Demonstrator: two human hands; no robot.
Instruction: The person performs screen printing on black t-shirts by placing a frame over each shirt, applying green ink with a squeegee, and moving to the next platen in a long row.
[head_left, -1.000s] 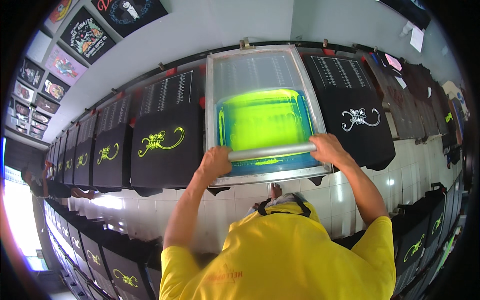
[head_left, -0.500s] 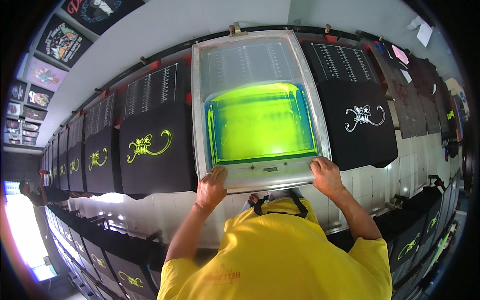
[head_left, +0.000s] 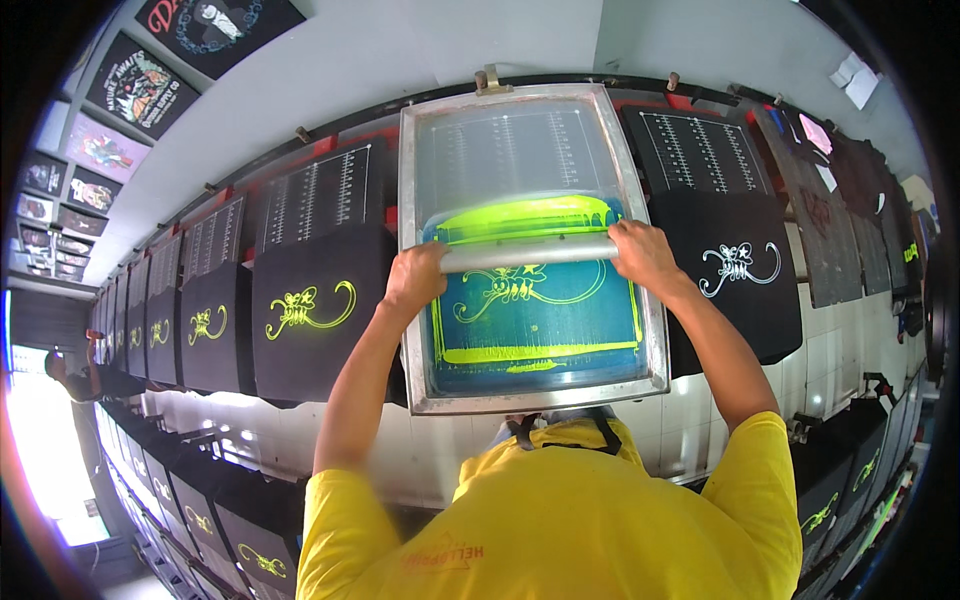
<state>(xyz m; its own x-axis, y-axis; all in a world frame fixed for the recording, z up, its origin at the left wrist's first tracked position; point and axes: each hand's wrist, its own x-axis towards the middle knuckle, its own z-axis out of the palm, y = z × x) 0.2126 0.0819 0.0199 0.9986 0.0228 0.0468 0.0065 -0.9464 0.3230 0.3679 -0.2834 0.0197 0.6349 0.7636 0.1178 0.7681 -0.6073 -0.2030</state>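
Observation:
A metal-framed printing screen [head_left: 655, 370] lies over a platen in front of me. Across its mesh runs a silver squeegee [head_left: 530, 253], held level from side to side. My left hand [head_left: 415, 276] is closed round its left end, and my right hand [head_left: 643, 252] grips its right end. Beyond the squeegee sits a thick band of neon yellow-green ink [head_left: 525, 216]. On the near side the blue-green mesh [head_left: 590, 325] shows a curly scrolled design, with yellow ink lines along its sides and near edge. What lies under the screen is mostly hidden.
Left of the screen, a black shirt [head_left: 320, 345] carries a yellow print; several more recede leftward. To the right, a black shirt [head_left: 735, 315] bears a white print. A rail [head_left: 400, 103] runs behind the platens. Another person [head_left: 90, 385] stands far left. More shirts lie behind me.
Both hands have pushed the squeegee from the screen's near edge to about its middle. The ink that covered the mesh is now gathered beyond the blade, and the design shows.

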